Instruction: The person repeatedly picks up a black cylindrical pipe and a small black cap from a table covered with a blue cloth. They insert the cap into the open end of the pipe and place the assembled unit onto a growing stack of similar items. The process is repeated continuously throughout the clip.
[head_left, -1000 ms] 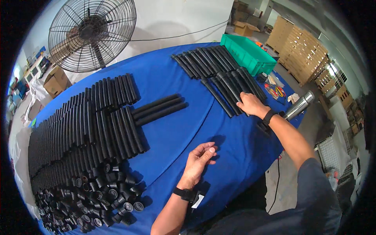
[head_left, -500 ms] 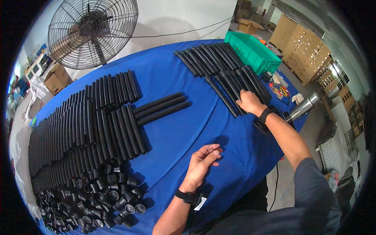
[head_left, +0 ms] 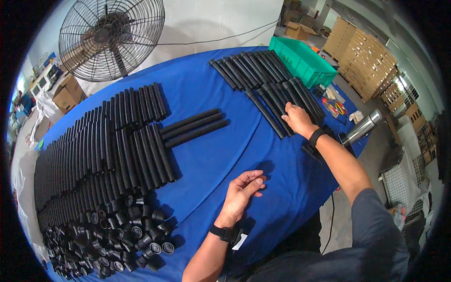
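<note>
My right hand (head_left: 299,121) is at the lower row of black tubes with wider capped ends (head_left: 268,113), at the right of the table. Its fingers are bent and closed around one of these tubes; the palm side is hidden. Near the middle front, my left hand (head_left: 242,193) hovers over the blue cloth (head_left: 206,164), fingers loosely curled and slightly apart, with nothing in it. Plain black tubes (head_left: 94,145) lie packed in rows at the left, three of them (head_left: 195,127) turned crosswise. In front of them is a heap of black round caps (head_left: 117,235).
A green crate (head_left: 303,61) stands at the back right. Beside it are scissors (head_left: 339,109) and a shiny metal cylinder (head_left: 364,127) on a dark stand. A large black fan (head_left: 110,37) rises at the back left. Stacked cartons (head_left: 361,56) stand beyond the table.
My right hand has shifted slightly away from me and to the left along the tubes. My left hand has hardly moved.
</note>
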`<act>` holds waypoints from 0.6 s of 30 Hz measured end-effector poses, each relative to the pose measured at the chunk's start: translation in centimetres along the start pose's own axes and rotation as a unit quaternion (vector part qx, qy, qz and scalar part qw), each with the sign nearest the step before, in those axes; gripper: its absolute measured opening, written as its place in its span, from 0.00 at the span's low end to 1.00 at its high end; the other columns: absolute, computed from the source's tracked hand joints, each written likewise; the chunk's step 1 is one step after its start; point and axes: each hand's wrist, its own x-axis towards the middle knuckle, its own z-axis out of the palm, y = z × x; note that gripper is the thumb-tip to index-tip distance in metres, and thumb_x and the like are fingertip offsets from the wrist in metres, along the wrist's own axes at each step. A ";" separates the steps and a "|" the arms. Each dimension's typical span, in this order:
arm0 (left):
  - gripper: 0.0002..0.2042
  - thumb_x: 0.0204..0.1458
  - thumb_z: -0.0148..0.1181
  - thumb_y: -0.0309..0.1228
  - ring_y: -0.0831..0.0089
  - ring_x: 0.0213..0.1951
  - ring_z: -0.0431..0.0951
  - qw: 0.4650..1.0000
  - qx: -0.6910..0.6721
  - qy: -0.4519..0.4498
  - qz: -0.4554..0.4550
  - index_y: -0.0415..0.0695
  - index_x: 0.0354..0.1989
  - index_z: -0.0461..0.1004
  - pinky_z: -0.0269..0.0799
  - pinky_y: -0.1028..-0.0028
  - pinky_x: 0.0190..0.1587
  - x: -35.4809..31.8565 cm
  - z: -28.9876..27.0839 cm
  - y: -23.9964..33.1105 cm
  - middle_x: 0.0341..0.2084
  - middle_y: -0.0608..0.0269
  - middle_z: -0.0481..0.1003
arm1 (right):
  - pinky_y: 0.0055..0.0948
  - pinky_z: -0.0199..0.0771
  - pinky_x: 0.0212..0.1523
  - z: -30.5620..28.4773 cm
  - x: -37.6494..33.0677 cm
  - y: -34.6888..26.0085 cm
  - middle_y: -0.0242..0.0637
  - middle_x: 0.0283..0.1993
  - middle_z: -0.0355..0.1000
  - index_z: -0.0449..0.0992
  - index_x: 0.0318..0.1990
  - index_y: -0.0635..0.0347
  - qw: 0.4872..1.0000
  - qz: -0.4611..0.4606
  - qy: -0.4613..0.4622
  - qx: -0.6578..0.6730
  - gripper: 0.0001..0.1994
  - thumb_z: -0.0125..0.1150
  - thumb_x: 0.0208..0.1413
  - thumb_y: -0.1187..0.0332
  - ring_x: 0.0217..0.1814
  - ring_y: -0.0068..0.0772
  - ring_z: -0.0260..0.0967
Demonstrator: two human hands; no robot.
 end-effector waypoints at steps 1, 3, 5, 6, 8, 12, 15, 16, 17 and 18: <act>0.16 0.62 0.61 0.31 0.72 0.45 0.78 1.000 0.001 0.002 0.000 0.40 0.57 0.74 0.76 0.71 0.46 -0.1 0.0 0.0 0.47 0.57 0.79 | 0.55 0.76 0.45 0.0 0.0 -0.2 0.57 0.41 0.75 0.66 0.42 0.67 1.000 0.005 -0.008 -0.005 0.15 0.66 0.56 0.68 0.46 0.64 0.74; 0.16 0.62 0.61 0.31 0.72 0.45 0.79 1.000 0.004 0.001 0.001 0.40 0.57 0.74 0.76 0.71 0.46 -0.1 0.0 0.0 0.47 0.58 0.79 | 0.55 0.76 0.46 0.0 -0.1 -0.4 0.57 0.41 0.76 0.67 0.43 0.66 1.000 0.010 -0.012 -0.010 0.15 0.65 0.57 0.67 0.46 0.63 0.75; 0.16 0.62 0.61 0.31 0.72 0.45 0.79 1.000 0.004 -0.001 0.001 0.40 0.57 0.74 0.76 0.71 0.46 0.0 0.0 0.0 0.47 0.57 0.79 | 0.55 0.76 0.46 0.0 -0.3 -0.4 0.57 0.42 0.76 0.67 0.43 0.65 1.000 0.010 -0.004 -0.013 0.14 0.64 0.58 0.66 0.46 0.63 0.75; 0.16 0.62 0.61 0.31 0.72 0.45 0.79 1.000 0.004 -0.002 0.000 0.40 0.57 0.74 0.76 0.71 0.46 0.0 0.0 0.0 0.47 0.57 0.79 | 0.56 0.77 0.46 0.1 -0.3 -0.4 0.57 0.42 0.75 0.67 0.44 0.65 1.000 0.007 0.010 -0.003 0.14 0.63 0.59 0.65 0.45 0.64 0.75; 0.16 0.62 0.61 0.31 0.72 0.45 0.79 1.000 0.003 -0.004 -0.001 0.40 0.57 0.73 0.76 0.71 0.46 0.1 0.1 -0.1 0.47 0.57 0.79 | 0.56 0.77 0.46 -0.1 -0.3 -1.1 0.58 0.43 0.75 0.67 0.45 0.64 0.999 0.000 0.036 0.018 0.15 0.62 0.60 0.63 0.45 0.64 0.76; 0.16 0.62 0.61 0.31 0.72 0.45 0.79 1.000 0.003 0.002 0.000 0.40 0.57 0.74 0.76 0.71 0.46 -0.1 -0.3 -0.1 0.48 0.57 0.79 | 0.58 0.77 0.44 -0.8 0.3 -6.0 0.58 0.43 0.75 0.65 0.47 0.63 0.999 -0.021 -0.045 -0.011 0.17 0.60 0.62 0.60 0.44 0.65 0.76; 0.16 0.62 0.61 0.31 0.71 0.44 0.79 1.000 0.002 -0.001 -0.002 0.40 0.57 0.74 0.76 0.71 0.45 0.1 -0.2 -0.3 0.48 0.57 0.79 | 0.54 0.79 0.42 0.2 0.5 -6.6 0.59 0.44 0.75 0.66 0.57 0.64 0.994 -0.032 -0.084 -0.059 0.21 0.58 0.62 0.62 0.41 0.61 0.78; 0.16 0.62 0.61 0.31 0.71 0.44 0.79 1.000 0.003 0.000 0.000 0.40 0.57 0.74 0.77 0.71 0.45 0.1 -0.2 -0.2 0.48 0.57 0.79 | 0.55 0.79 0.41 0.6 0.6 -6.7 0.58 0.43 0.76 0.65 0.59 0.64 0.993 -0.036 -0.086 -0.072 0.22 0.57 0.62 0.62 0.41 0.60 0.78; 0.16 0.62 0.61 0.31 0.71 0.44 0.79 1.000 0.005 -0.001 0.000 0.40 0.57 0.74 0.77 0.71 0.45 0.1 -0.1 -0.1 0.47 0.57 0.79 | 0.55 0.79 0.41 0.9 0.8 -6.7 0.57 0.43 0.76 0.64 0.61 0.63 0.992 -0.040 -0.089 -0.085 0.22 0.56 0.62 0.63 0.41 0.59 0.78; 0.16 0.62 0.61 0.31 0.71 0.44 0.79 1.000 0.007 -0.002 0.001 0.40 0.57 0.74 0.77 0.71 0.45 0.1 0.0 0.0 0.47 0.57 0.79 | 0.55 0.79 0.41 1.2 0.9 -6.6 0.57 0.42 0.76 0.63 0.63 0.62 0.990 -0.045 -0.090 -0.098 0.23 0.56 0.63 0.63 0.40 0.58 0.78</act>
